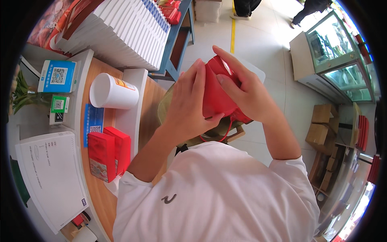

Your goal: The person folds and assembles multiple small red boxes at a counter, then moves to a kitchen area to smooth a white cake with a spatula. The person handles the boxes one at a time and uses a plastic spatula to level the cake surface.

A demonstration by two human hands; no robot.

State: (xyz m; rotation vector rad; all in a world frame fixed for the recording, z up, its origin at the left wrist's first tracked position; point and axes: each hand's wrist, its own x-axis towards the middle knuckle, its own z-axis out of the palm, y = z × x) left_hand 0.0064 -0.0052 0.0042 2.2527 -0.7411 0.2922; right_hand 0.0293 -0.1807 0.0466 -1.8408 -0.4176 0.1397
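Observation:
Between my two hands is a red gift bag (215,94), smooth-sided, with a thin red cord loop hanging from its near end. My left hand (183,99) presses along its left side, with the fingers pointing away from me and the thumb across the near edge. On the right side my right hand (246,86) grips it, the thumb lying on the red face and the fingers over the far edge. What may be inside the bag is hidden.
On the wooden counter (100,193) at left stand a white tub (115,92) and two red boxes (107,153). A stack of white folded boxes (121,32) rises beyond them. A glass cabinet (334,52) and cardboard boxes (322,125) are at right; people's legs show far off.

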